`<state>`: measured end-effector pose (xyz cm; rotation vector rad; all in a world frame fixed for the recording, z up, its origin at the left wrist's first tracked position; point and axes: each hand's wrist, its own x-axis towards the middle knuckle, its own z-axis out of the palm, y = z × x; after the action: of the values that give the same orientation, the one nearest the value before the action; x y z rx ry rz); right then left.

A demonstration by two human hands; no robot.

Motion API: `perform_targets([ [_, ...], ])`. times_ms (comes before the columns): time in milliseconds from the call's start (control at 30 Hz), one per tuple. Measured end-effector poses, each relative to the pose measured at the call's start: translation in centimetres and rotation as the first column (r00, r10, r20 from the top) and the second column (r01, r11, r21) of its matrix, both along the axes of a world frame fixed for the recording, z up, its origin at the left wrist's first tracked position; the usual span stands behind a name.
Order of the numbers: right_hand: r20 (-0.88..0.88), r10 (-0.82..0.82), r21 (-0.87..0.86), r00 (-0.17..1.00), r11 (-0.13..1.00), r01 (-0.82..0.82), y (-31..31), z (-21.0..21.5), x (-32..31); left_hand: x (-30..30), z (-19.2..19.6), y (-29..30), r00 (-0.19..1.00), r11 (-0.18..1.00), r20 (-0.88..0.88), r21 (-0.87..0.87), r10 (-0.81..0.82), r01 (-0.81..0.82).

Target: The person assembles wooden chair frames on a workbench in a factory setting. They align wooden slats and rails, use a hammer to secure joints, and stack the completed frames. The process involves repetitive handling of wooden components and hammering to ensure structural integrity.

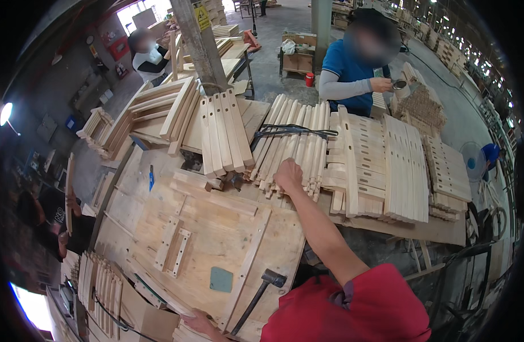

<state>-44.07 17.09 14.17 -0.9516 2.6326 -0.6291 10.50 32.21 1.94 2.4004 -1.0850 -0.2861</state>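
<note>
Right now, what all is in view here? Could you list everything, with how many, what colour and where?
Work board: one, pale plywood, centre.
Rounded wooden sticks: a pile, pale, behind the board.
Flat slats: a bundle, pale, left of the sticks.
Slotted wooden pieces: several stacks, pale, right.
Black strap: one, across the sticks.
Hammer: one, black head, on the board's near edge.
Green patch: one, on the board.
Person in blue shirt: one, far side.
Right hand: on the sticks' near ends.
Left hand: at the board's near edge.
</note>
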Motion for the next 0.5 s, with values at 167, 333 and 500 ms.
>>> perform_targets([
  [167, 0.927, 0.287, -0.325, 0.242, 0.936, 0.135, 5.4, -2.9, 6.7, 0.3, 0.8, 1.1, 0.992, 0.997, -0.13, -0.079, -0.003, -0.007],
  [333, 0.882, 0.424, -0.255, -0.206, 0.797, 0.547, 12.0, -4.7, 13.4, 0.5, 1.3, 1.3, 0.997, 0.996, -0.069, -0.081, 0.034, -0.04],
  [500, 0.843, 0.434, -0.527, 0.319, 0.784, 0.328, 12.9, -2.4, 16.0, 2.0, 1.5, 2.3, 0.997, 0.987, -0.072, -0.149, 0.041, -0.051],
])
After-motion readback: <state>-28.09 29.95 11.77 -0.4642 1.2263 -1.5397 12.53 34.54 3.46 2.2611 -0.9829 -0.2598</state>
